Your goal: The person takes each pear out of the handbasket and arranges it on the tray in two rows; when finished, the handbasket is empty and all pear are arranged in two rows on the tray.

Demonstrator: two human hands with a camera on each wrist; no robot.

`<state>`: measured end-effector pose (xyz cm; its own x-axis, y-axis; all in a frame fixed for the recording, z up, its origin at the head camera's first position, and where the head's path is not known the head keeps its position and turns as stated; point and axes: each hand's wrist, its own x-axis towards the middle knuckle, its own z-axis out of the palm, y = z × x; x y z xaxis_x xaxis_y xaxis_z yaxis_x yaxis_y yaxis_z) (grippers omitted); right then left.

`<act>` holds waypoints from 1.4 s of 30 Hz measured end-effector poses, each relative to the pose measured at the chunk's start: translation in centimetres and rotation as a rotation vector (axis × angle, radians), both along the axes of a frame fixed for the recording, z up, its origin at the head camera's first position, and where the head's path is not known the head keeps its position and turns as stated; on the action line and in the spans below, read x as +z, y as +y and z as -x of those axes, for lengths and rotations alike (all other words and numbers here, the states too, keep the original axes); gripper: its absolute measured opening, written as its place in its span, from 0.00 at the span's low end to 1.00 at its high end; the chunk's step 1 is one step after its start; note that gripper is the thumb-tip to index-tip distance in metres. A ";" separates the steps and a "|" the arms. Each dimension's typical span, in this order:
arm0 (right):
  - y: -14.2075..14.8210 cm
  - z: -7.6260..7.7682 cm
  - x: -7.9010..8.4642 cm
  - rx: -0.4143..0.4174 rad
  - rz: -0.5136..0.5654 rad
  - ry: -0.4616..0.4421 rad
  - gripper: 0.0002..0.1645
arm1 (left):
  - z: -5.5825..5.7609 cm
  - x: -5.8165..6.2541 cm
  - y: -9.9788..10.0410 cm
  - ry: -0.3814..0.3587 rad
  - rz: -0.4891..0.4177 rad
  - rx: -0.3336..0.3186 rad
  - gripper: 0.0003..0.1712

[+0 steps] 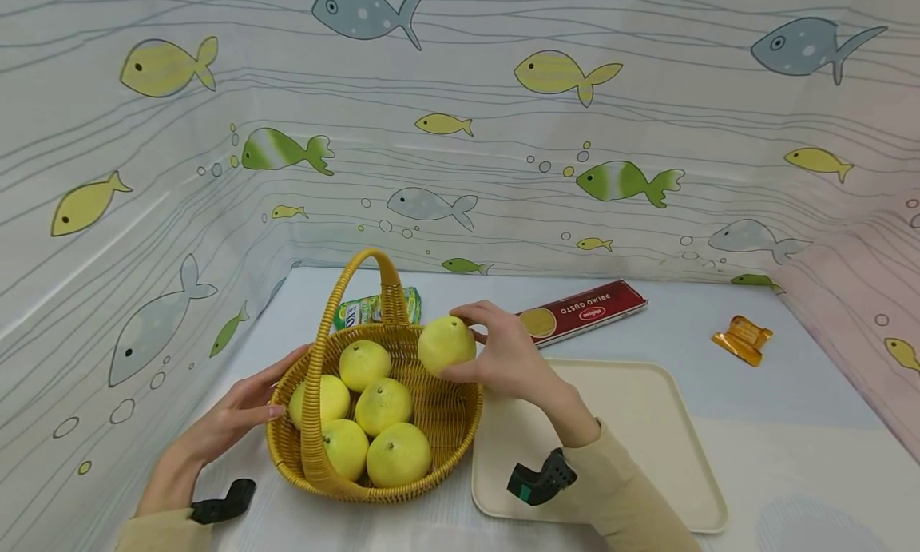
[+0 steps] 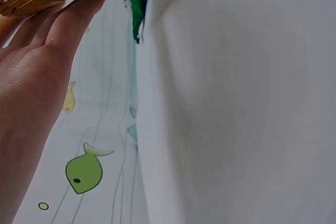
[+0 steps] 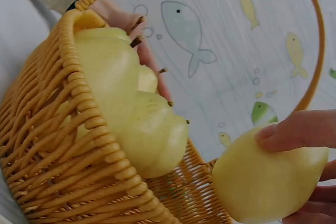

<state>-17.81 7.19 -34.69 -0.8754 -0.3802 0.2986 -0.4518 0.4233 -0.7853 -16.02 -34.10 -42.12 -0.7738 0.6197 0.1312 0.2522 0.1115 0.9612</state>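
A yellow wicker basket (image 1: pixel 446 412) with a tall arched handle holds several pale yellow-green pears (image 1: pixel 398 454) with short brown stems. My right hand (image 1: pixel 503 352) grips one pear (image 1: pixel 447 346) above the basket's right part, thumb on one side and fingers on the other. In the right wrist view this pear (image 3: pixel 268 177) is beside the basket's inner wall, apart from the others. My left hand (image 1: pixel 240 408) touches the basket's left side. Its nearly straight fingers (image 2: pixel 71 27) rest against the wicker from outside in the left wrist view.
A cream tray (image 1: pixel 618 432) lies right of the basket, partly under my right forearm. Behind stand a green packet (image 1: pixel 359 312) and a dark red pasta box (image 1: pixel 585 312). An orange wrapped piece (image 1: pixel 743 340) lies far right. Fish-patterned cloth walls (image 1: pixel 503 137) enclose the table.
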 end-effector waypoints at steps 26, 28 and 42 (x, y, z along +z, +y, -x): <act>4.0 -0.4 0.9 -0.031 -0.003 -0.072 0.41 | -0.3 -0.1 0.4 0.011 -0.013 -0.003 0.42; 4.6 -0.7 0.6 -0.038 0.002 -0.061 0.40 | -0.3 0.0 0.2 0.011 -0.005 0.006 0.42; 10.0 -1.8 -0.9 -0.155 -0.010 0.025 0.41 | -0.3 0.3 0.1 0.001 0.010 0.005 0.42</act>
